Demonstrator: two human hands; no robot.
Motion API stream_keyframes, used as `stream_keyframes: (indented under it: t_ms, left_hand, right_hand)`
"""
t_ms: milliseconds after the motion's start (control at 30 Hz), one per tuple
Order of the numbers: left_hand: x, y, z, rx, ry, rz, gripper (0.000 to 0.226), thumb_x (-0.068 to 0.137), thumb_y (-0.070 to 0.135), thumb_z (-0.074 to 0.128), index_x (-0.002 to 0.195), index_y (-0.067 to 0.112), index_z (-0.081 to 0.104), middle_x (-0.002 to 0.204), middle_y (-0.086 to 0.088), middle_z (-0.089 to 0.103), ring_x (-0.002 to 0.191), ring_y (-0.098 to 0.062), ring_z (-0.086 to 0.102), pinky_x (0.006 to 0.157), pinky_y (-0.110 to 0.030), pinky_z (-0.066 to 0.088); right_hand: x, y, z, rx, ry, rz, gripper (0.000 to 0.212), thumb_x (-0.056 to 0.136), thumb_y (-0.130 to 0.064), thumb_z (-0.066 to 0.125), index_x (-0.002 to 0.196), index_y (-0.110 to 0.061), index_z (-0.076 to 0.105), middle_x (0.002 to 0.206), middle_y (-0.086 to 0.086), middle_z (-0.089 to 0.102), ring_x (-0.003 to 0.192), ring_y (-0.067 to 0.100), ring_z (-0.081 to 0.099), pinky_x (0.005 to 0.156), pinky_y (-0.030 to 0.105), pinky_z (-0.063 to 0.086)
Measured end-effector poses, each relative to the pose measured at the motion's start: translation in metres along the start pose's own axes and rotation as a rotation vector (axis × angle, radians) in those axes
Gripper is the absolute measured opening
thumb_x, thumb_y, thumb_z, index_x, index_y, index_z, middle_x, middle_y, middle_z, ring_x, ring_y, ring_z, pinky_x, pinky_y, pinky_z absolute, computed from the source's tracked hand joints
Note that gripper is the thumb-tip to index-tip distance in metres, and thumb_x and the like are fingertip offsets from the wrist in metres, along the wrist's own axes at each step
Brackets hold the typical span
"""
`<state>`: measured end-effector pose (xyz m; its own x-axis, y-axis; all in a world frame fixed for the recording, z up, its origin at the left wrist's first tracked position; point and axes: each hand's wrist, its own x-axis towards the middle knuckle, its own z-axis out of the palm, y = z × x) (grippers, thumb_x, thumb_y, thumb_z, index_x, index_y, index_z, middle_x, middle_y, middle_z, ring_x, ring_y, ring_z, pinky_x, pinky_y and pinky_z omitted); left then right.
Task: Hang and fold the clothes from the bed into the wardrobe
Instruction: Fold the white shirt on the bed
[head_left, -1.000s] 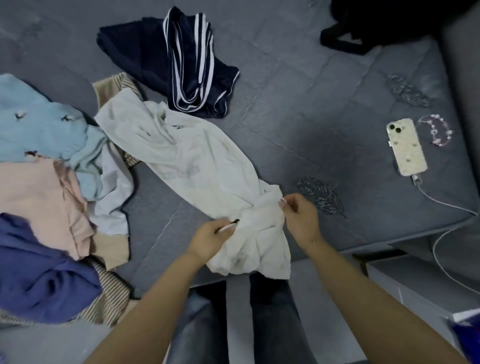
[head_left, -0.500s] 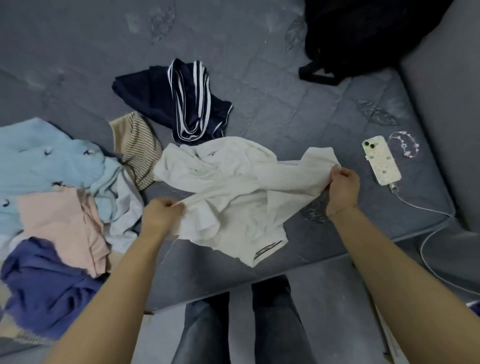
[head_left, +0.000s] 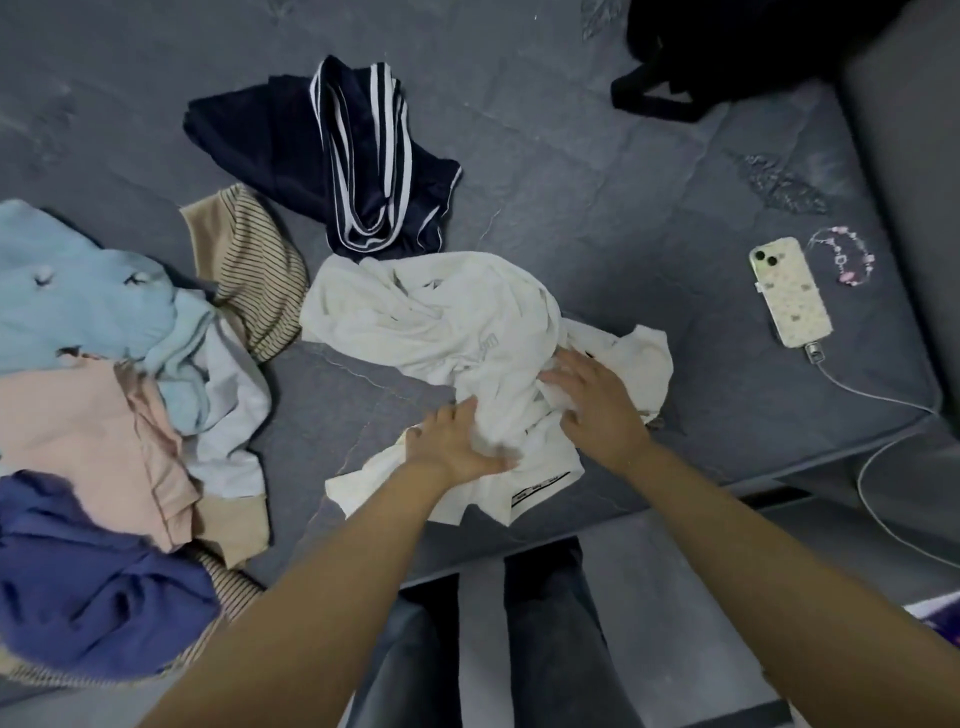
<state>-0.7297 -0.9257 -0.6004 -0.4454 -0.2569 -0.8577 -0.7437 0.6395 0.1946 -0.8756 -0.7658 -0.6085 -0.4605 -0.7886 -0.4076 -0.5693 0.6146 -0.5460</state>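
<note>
Both hands lie on a crumpled white shirt (head_left: 457, 332) at centre frame, near the bed's (head_left: 597, 171) front edge: the left hand (head_left: 454, 447), fingers straight, presses its lower part, and the right hand (head_left: 597, 400), fingers spread, rests flat on its right side, neither gripping. The shirt's long axis runs from upper left to lower right, its bulk lying up and left of the hands (the left hand looks nearer). A navy striped garment (head_left: 332, 161) sits just above, more clothes (head_left: 104, 395) pile at left, and a phone (head_left: 789, 291) lies right.
</note>
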Motion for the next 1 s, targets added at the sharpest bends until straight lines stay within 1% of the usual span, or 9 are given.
stream_keyframes:
  t_ms: [67, 200, 333, 433, 567, 667, 733, 800, 1000]
  left_hand:
    - [0.013, 0.000, 0.016, 0.051, 0.174, -0.018, 0.068, 0.089, 0.054, 0.058, 0.145, 0.023, 0.033, 0.146, -0.006, 0.038, 0.134, -0.027, 0.036, 0.105, -0.042, 0.032]
    - [0.027, -0.034, 0.008, -0.553, 0.131, 0.089, 0.021, 0.094, 0.017, 0.063, 0.113, 0.007, 0.061, 0.110, -0.005, 0.062, 0.104, -0.026, 0.058, 0.072, -0.009, 0.041]
    - [0.017, -0.089, -0.022, -0.655, 0.331, -0.044, 0.007, 0.092, 0.015, 0.063, 0.098, 0.012, 0.060, 0.095, -0.002, 0.060, 0.090, -0.021, 0.054, 0.065, -0.024, 0.034]
    - [0.004, -0.102, -0.024, -0.600, 0.488, -0.195, 0.020, 0.090, 0.015, 0.064, 0.106, 0.009, 0.055, 0.110, -0.011, 0.055, 0.109, -0.033, 0.051, 0.080, -0.036, 0.040]
    - [-0.022, -0.075, 0.010, -0.389, 0.745, 0.008, 0.042, 0.080, 0.009, 0.074, 0.119, 0.006, 0.059, 0.117, -0.017, 0.053, 0.107, -0.038, 0.050, 0.093, -0.042, 0.039]
    - [-0.030, -0.059, 0.054, -0.321, 0.419, 0.317, 0.048, 0.082, 0.006, 0.070, 0.128, 0.009, 0.057, 0.124, -0.013, 0.052, 0.113, -0.034, 0.052, 0.095, -0.031, 0.037]
    - [-0.025, -0.056, 0.083, -0.118, 0.307, 0.226, 0.080, 0.082, 0.023, 0.074, 0.149, 0.021, 0.032, 0.148, -0.007, 0.032, 0.135, -0.028, 0.035, 0.110, -0.036, 0.027]
    - [-0.017, -0.057, 0.103, 0.005, 0.327, 0.042, 0.098, 0.080, 0.038, 0.074, 0.155, 0.030, 0.011, 0.155, -0.001, 0.017, 0.142, -0.023, 0.022, 0.115, -0.040, 0.017]
    - [0.004, -0.047, 0.084, -0.229, 0.658, -0.029, 0.034, 0.083, 0.002, 0.063, 0.113, 0.016, 0.067, 0.119, -0.011, 0.058, 0.111, -0.034, 0.050, 0.099, -0.044, 0.030]
  right_hand:
    - [0.009, 0.009, 0.007, -0.136, -0.153, -0.017, 0.046, 0.092, -0.016, 0.058, 0.137, -0.017, 0.052, 0.155, 0.007, 0.031, 0.142, 0.026, 0.029, 0.115, 0.039, 0.023]
    - [0.022, 0.032, -0.001, -0.262, -0.059, 0.120, 0.028, 0.095, -0.020, 0.055, 0.121, -0.011, 0.061, 0.126, 0.012, 0.055, 0.116, 0.030, 0.050, 0.089, 0.038, 0.039]
    - [0.002, 0.058, -0.022, -0.463, -0.019, 0.470, 0.034, 0.090, -0.013, 0.055, 0.123, -0.006, 0.054, 0.124, 0.017, 0.052, 0.113, 0.034, 0.050, 0.089, 0.043, 0.042]
    - [-0.022, 0.058, -0.024, -0.591, -0.032, 0.495, 0.050, 0.083, -0.008, 0.058, 0.132, -0.007, 0.048, 0.139, 0.017, 0.042, 0.128, 0.034, 0.040, 0.110, 0.045, 0.029]
    - [-0.045, 0.031, 0.001, -0.494, 0.102, 0.019, 0.081, 0.058, 0.013, 0.066, 0.136, -0.001, 0.050, 0.145, 0.024, 0.043, 0.128, 0.042, 0.047, 0.109, 0.056, 0.034]
    - [-0.051, 0.019, 0.025, -0.460, -0.055, -0.128, 0.096, 0.054, 0.018, 0.062, 0.144, -0.010, 0.044, 0.152, 0.014, 0.037, 0.137, 0.034, 0.040, 0.113, 0.049, 0.029]
    - [-0.046, 0.020, 0.035, -0.403, -0.123, 0.021, 0.098, 0.066, 0.015, 0.057, 0.153, -0.016, 0.025, 0.158, 0.009, 0.024, 0.144, 0.030, 0.026, 0.119, 0.044, 0.020]
    - [-0.035, 0.023, 0.042, -0.307, -0.066, 0.138, 0.083, 0.078, 0.010, 0.055, 0.152, -0.013, 0.026, 0.151, 0.013, 0.036, 0.136, 0.032, 0.036, 0.112, 0.042, 0.029]
    - [-0.010, 0.022, 0.014, 0.081, -0.002, 0.228, 0.011, 0.090, -0.001, 0.056, 0.096, 0.000, 0.065, 0.088, 0.013, 0.063, 0.084, 0.028, 0.058, 0.070, 0.027, 0.038]
